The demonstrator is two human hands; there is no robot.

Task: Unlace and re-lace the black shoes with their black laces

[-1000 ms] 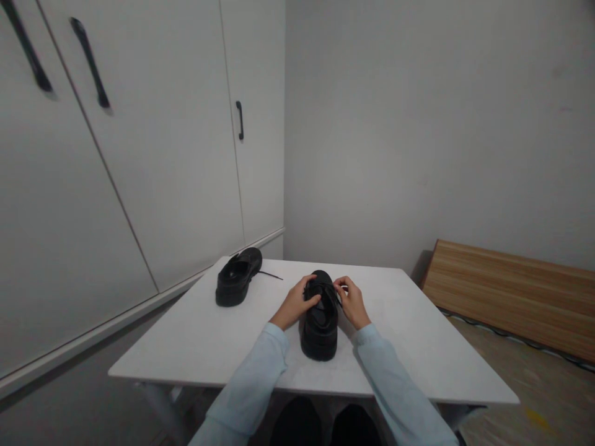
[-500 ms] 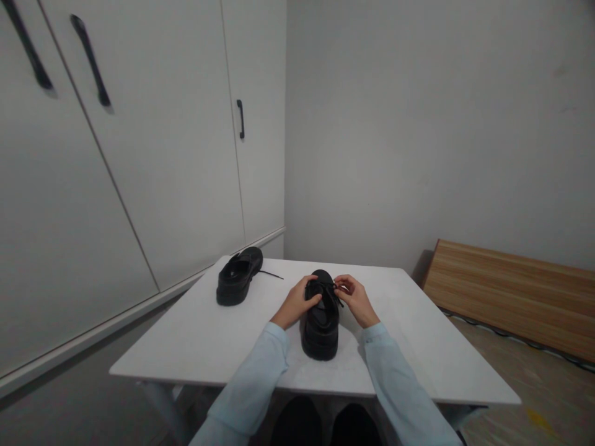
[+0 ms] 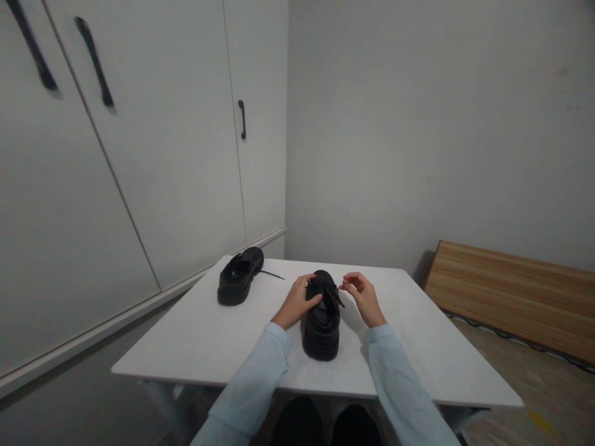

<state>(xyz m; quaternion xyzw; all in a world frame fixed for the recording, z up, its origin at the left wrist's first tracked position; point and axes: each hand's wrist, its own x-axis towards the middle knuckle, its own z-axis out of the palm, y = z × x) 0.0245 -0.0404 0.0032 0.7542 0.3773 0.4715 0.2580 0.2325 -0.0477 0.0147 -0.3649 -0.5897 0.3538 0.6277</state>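
Note:
A black lace-up shoe (image 3: 321,337) stands on the white table in front of me, its heel toward me. My left hand (image 3: 298,301) grips its left side, with the thumb over the opening near the tongue. Just right of the shoe, my right hand (image 3: 362,297) pinches the end of a black shoelace (image 3: 339,287) between thumb and fingertips; the lace is thin and only partly visible. More lace hangs at the shoe's right side. A second black shoe (image 3: 235,288) stands at the table's far left, one lace (image 3: 273,274) stretched out on the tabletop.
The white table (image 3: 195,347) has its front edge close to my knees. White cabinets (image 3: 186,155) with black handles line the left side. A grey wall (image 3: 418,136) rises behind, and a wood-grain board (image 3: 506,291) leans against it at the right.
My right hand has moved a little to the right, away from the shoe, with the lace end. My left hand and both shoes have stayed in place.

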